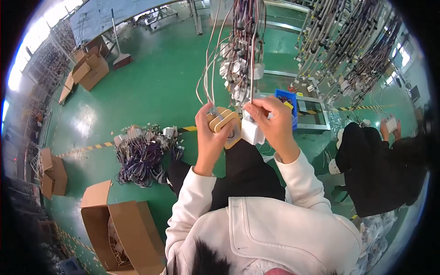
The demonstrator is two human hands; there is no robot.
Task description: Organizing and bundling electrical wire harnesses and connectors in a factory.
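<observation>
My left hand (pixel 209 140) is closed around a yellowish layered block (pixel 222 121) with rounded plates, held above my lap. Pale thin cables (pixel 207 73) run down from above to it. Just to its right, my right hand (pixel 276 123) pinches the end of a pale cable (pixel 252 68) between thumb and fingers. A white boxy piece (pixel 250 132) sits just below those fingers; whether they grip it too, I cannot tell. Straight ahead of both hands hangs a thick bunch of wire harnesses (pixel 240 59) with white connectors.
Bundled dark cables (pixel 143 158) lie on the green floor at left, near an open cardboard box (pixel 130 229). A blue bin (pixel 288 98) stands beyond my right hand by a metal frame (pixel 321 117). More harnesses (pixel 339 41) hang at upper right. A co-worker (pixel 380 169) sits at right.
</observation>
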